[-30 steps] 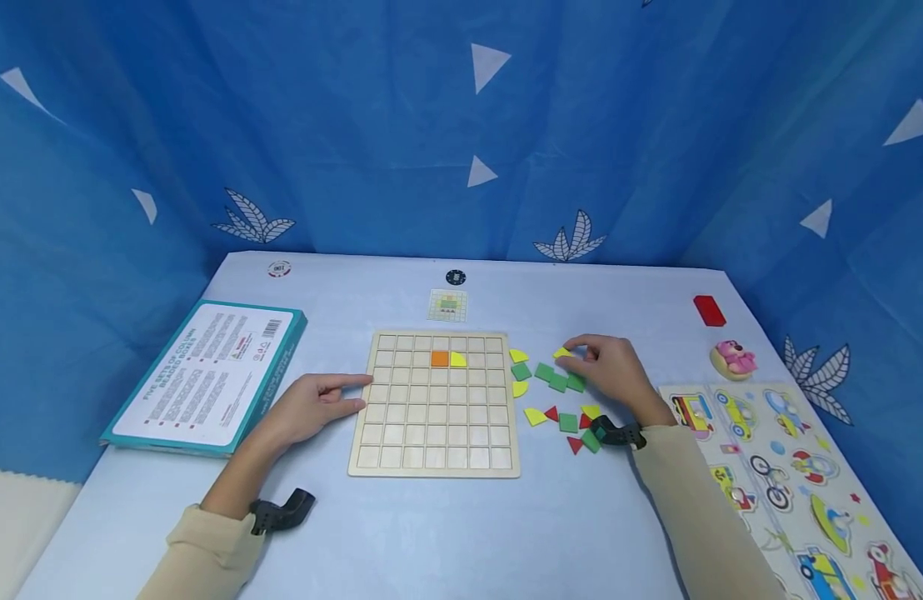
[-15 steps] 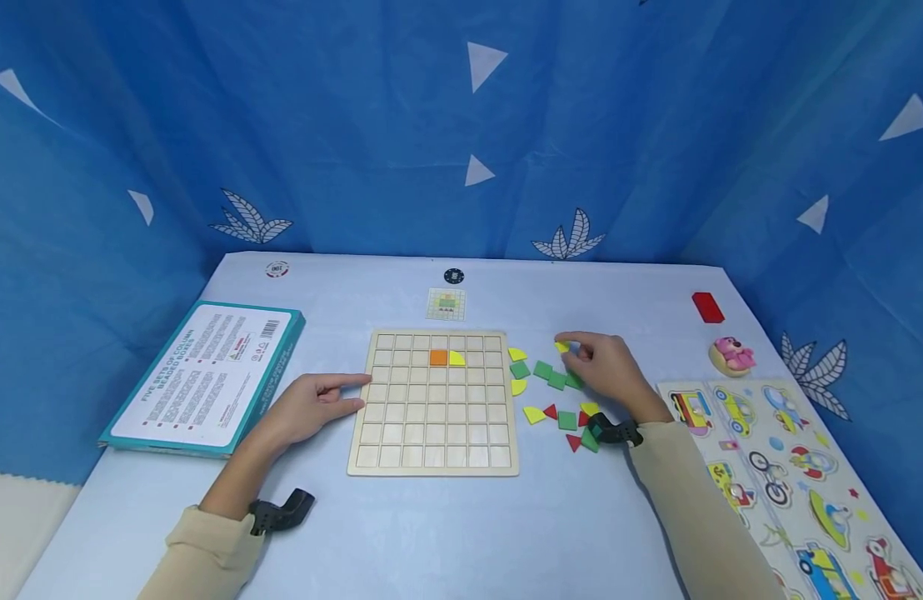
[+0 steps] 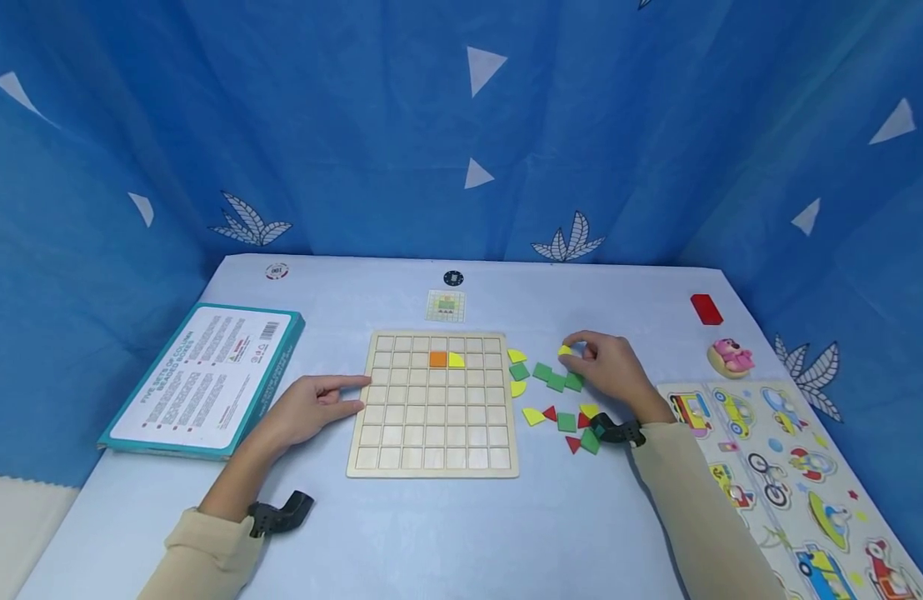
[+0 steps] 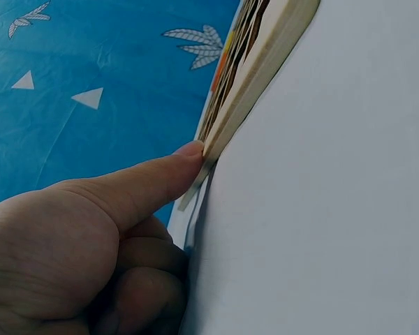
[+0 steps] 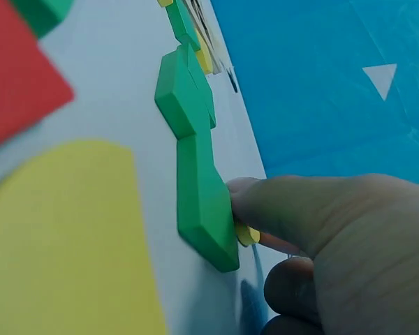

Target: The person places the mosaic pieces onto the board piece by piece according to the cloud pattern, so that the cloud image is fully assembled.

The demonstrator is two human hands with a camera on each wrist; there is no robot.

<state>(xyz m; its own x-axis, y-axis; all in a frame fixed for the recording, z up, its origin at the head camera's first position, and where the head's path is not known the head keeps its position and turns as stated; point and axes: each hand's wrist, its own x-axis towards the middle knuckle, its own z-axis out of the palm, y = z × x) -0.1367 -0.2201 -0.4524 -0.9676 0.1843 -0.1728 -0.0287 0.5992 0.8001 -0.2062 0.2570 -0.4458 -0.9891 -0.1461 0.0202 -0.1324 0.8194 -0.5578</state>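
Observation:
The wooden grid board (image 3: 436,414) lies flat in mid-table, an orange square tile (image 3: 438,359) and a yellow quarter-circle tile (image 3: 456,360) side by side in its cells. At its left edge rests my left hand (image 3: 306,410), index finger and thumb extended to the rim; in the left wrist view the thumb (image 4: 153,183) touches the board's side. Right of the board, my right hand (image 3: 610,367) pinches another yellow quarter-circle tile (image 5: 247,234), mostly covered by the fingers. Green square tiles (image 5: 195,202) lie just beside these fingertips.
More yellow, green and red tiles (image 3: 550,412) lie loose between the board and my right wrist. A small pattern card (image 3: 446,306) sits behind the board. Left is a teal-edged box (image 3: 199,375); right are a picture puzzle (image 3: 776,467), a pink figurine (image 3: 732,358) and a red block (image 3: 705,309).
My right fingertips moved slightly up and left with the yellow quarter-circle tile, then back down and right, and the tile's angle differs. The left hand stays at the board's edge.

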